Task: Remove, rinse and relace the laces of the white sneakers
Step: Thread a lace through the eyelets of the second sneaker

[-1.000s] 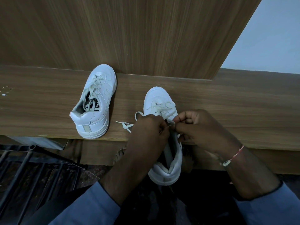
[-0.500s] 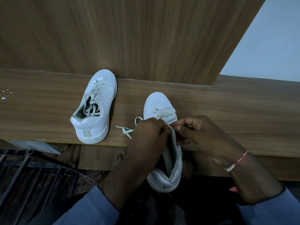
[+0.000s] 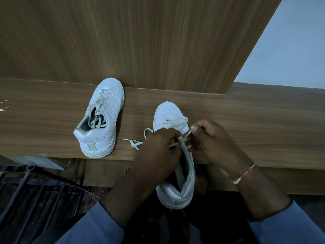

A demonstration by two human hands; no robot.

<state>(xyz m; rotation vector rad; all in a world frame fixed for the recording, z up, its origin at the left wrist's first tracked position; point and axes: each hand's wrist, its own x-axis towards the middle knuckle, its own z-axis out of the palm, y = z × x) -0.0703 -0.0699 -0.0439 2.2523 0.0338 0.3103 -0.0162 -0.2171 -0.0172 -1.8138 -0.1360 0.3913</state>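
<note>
Two white sneakers rest on a wooden ledge [image 3: 246, 120]. The left sneaker [image 3: 102, 118] stands fully on the ledge, loosely laced. The right sneaker [image 3: 177, 155] lies with its toe on the ledge and its heel hanging over the front edge. My left hand [image 3: 158, 152] grips this shoe's left side at the eyelets and pinches the lace. My right hand [image 3: 212, 140] pinches a strand of the same lace [image 3: 186, 136] and holds it out to the right. The lace's loose end [image 3: 135, 142] trails on the ledge left of the shoe.
A tall wooden panel [image 3: 140, 41] rises right behind the ledge, with a pale wall [image 3: 290, 50] at the right. Dark metal bars [image 3: 26, 191] lie below the ledge at the lower left. White specks [image 3: 5, 104] mark the ledge's far left.
My right hand has drawn away to the right, pulling a strand of lace out of the right sneaker. The view has shifted so everything sits lower in frame.
</note>
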